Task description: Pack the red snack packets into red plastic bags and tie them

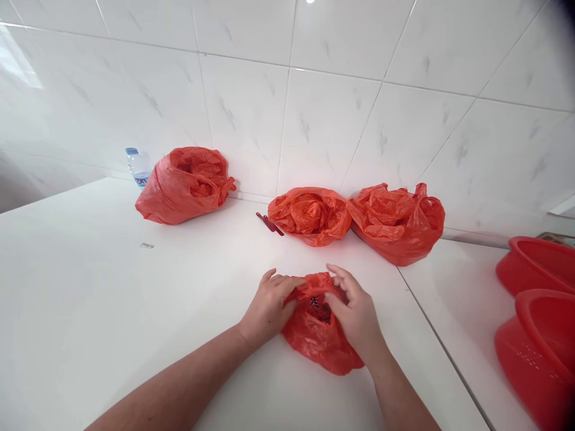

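Note:
A small red plastic bag [323,347] rests on the white table in front of me, its mouth partly open. Inside the opening, something dark red with a black printed character [315,302] shows; most of it is hidden by the bag. My left hand [272,302] grips the left side of the bag's rim between thumb and fingers. On the other side, my right hand [357,311] is curled around the rim, with its thumb at the opening and its fingers along the outer edge.
Along the tiled wall stand a red bag [184,185], a second bag [309,215] and a third bag [399,227]. Thin dark-red pieces [269,223] lie beside the middle one. A water bottle [138,167] is at left, red basins [534,353] at right. A small scrap [147,245] lies on the table [90,311].

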Tool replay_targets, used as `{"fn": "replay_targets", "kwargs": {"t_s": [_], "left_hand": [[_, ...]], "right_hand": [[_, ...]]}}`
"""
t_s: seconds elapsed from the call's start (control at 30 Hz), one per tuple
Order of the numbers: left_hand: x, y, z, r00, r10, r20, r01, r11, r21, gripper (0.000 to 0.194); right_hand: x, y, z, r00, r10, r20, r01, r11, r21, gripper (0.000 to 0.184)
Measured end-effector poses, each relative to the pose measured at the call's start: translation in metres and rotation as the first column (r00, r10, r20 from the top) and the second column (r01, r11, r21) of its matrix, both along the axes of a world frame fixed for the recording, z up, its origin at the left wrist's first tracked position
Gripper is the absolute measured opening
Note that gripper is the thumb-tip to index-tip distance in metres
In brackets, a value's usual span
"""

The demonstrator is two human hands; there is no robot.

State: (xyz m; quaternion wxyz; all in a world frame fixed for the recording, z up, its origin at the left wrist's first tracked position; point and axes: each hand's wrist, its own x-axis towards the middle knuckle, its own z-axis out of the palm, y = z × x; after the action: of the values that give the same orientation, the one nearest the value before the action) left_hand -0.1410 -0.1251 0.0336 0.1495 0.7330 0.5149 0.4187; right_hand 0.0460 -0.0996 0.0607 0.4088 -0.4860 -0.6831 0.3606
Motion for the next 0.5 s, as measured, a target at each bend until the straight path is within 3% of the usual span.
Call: {"fn": "replay_targets", "kwargs": {"t_s": [0.1,0.2,0.27,0.37,0.43,0.5], "left_hand": [[-0.006,0.005,0.005,0.953,0.144,0.268,-0.123,0.988,-0.092,0.014],[-0.011,0.007,0.01,0.753,0.234,0.615,-0.156,0.972,-0.178,0.017],[-0.011,0.006,0.012,0.649,0.194,0.735,-0.118,0.981,-0.155,0.017],[-0.007,0.003,0.014,0.616,0.144,0.774,-0.081,0.99,-0.119,0.018],[-0.006,0.003,0.014,0.634,0.142,0.76,-0.063,0.989,-0.132,0.023],[-0.006,0.003,0.013,0.665,0.134,0.735,-0.032,0.988,-0.151,0.037]], "right_hand": [[0.013,0.009,0.0,0.951,-0.289,-0.112,0.29,0.957,-0.01,0.03],[0.029,0.022,-0.001,0.789,-0.477,-0.387,0.486,0.87,-0.081,0.033],[0.036,0.029,-0.002,0.676,-0.44,-0.591,0.432,0.886,-0.166,0.034],[0.041,0.036,-0.004,0.569,-0.296,-0.767,0.205,0.955,-0.216,0.036],[0.044,0.039,-0.007,0.56,-0.241,-0.793,0.108,0.97,-0.219,0.045],[0.049,0.039,-0.009,0.647,-0.173,-0.743,0.038,0.98,-0.195,0.061]]}}
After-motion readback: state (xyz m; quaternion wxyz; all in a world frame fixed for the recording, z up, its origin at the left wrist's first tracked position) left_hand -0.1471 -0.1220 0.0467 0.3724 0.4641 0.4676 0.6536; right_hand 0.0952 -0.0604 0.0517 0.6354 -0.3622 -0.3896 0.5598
